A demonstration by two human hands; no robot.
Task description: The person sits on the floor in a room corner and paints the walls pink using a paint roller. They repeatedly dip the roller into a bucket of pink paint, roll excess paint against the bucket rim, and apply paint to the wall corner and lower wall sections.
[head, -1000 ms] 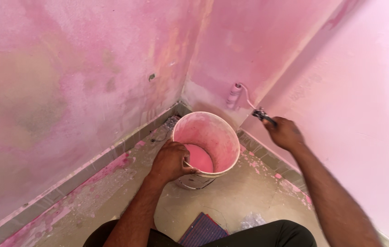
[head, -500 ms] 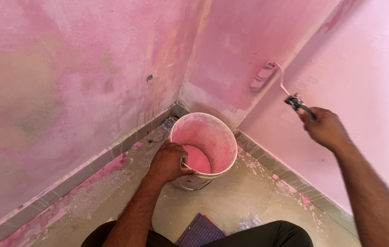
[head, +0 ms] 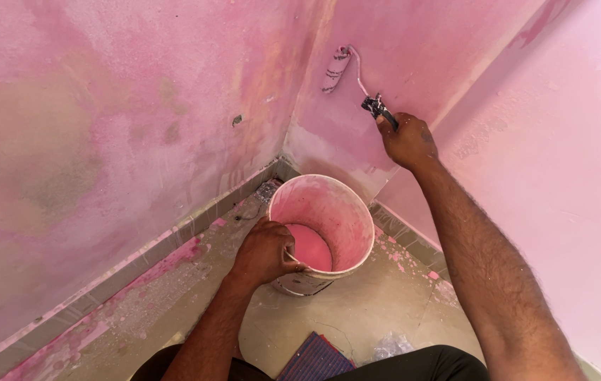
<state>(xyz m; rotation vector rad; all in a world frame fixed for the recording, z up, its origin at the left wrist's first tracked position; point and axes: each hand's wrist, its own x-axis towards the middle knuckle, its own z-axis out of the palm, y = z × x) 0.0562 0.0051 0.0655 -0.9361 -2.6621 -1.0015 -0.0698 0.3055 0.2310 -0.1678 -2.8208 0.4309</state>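
Paint roller (head: 336, 69) has risen up the corner wall (head: 399, 42), right hand (head: 407, 141) clamped on its light handle; left hand (head: 265, 250) clasps the heavy, slippery paint bucket (head: 339, 212) rim.

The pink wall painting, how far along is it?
Done: the right wall looks evenly pink. In hand: the right hand presses a paint roller to the corner wall; the left hand grips the paint bucket rim. Left: the left wall looks blotchy, with bare patches.

Left hand (head: 265, 250) low, fingers curled closed, arm bent. Right hand (head: 407, 141) raised, arm extended, fist apparently closed; fingertips hidden.
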